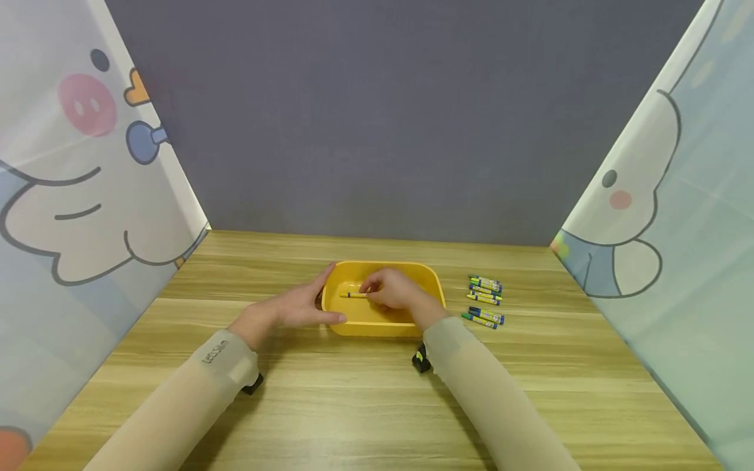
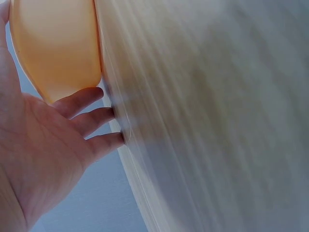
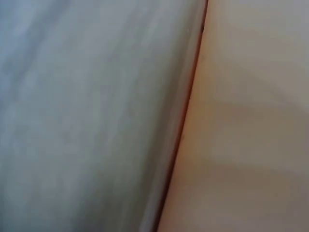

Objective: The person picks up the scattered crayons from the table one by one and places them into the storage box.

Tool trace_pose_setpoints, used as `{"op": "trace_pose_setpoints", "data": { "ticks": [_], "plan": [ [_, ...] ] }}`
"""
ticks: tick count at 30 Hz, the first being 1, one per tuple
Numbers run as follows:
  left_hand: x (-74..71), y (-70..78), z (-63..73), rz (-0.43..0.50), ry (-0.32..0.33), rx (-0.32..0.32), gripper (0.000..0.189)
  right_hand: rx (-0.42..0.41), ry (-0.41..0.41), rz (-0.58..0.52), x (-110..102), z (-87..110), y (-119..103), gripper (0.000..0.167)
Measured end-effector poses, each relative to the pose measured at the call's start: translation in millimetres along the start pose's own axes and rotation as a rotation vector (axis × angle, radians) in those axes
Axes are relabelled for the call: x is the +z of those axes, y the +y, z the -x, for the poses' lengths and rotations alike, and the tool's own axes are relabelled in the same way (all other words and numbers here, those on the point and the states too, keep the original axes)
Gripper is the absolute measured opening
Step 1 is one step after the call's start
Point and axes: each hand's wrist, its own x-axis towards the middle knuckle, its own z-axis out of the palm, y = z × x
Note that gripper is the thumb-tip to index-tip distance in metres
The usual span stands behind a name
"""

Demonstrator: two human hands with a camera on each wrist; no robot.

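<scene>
A shallow yellow plastic tray [image 1: 377,330] sits on the table in the head view. Inside it lies a yellow crayon [image 1: 352,295] with blue bands, and my right hand [image 1: 393,289] pinches its right end; the fingertips are partly hidden. My left hand [image 1: 303,305] rests against the tray's left end, thumb along the front wall. In the left wrist view, the spread, fairly straight fingers [image 2: 99,118] touch the tray's outer wall [image 2: 60,48] and the table. The right wrist view shows only the tray wall [image 3: 241,121] and tabletop, not the hand.
Several yellow-and-blue crayons [image 1: 485,289] lie in a loose group right of the tray. Two more crayons, one dark-tipped [image 1: 486,315] and one green-tipped [image 1: 480,320], lie nearer. A dark panel [image 1: 383,131] closes the back; printed cloths [image 1: 624,196] stand at both sides.
</scene>
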Motion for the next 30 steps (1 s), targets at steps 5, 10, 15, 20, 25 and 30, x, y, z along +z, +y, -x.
{"op": "trace_pose_setpoints", "data": {
  "ticks": [5, 10, 15, 20, 25, 30],
  "plan": [
    [-0.3, -0.4, -1.2, 0.005, -0.002, 0.005, 0.134, -0.025, 0.025, 0.081, 0.8, 0.1, -2.1, 0.02],
    [-0.2, -2.1, -0.9, 0.014, -0.004, 0.017, 0.134, -0.037, 0.061, 0.127, 2.0, 0.0, -4.8, 0.02],
    [0.2, -1.9, 0.5, 0.012, -0.009, 0.005, 0.133, -0.038, 0.081, 0.159, 1.9, 0.2, -8.3, 0.02],
    [0.9, -2.5, 0.7, 0.017, -0.013, 0.002, 0.133, -0.021, 0.089, 0.156, 2.5, 0.3, -9.6, 0.019],
    [1.8, -2.5, 0.1, 0.021, -0.018, -0.003, 0.133, -0.009, 0.085, 0.143, 3.5, -0.1, -7.8, 0.016],
    [2.6, -3.7, -1.0, 0.027, -0.014, 0.003, 0.132, -0.016, 0.088, 0.123, 3.9, -0.3, -7.8, 0.015]
  ]
}}
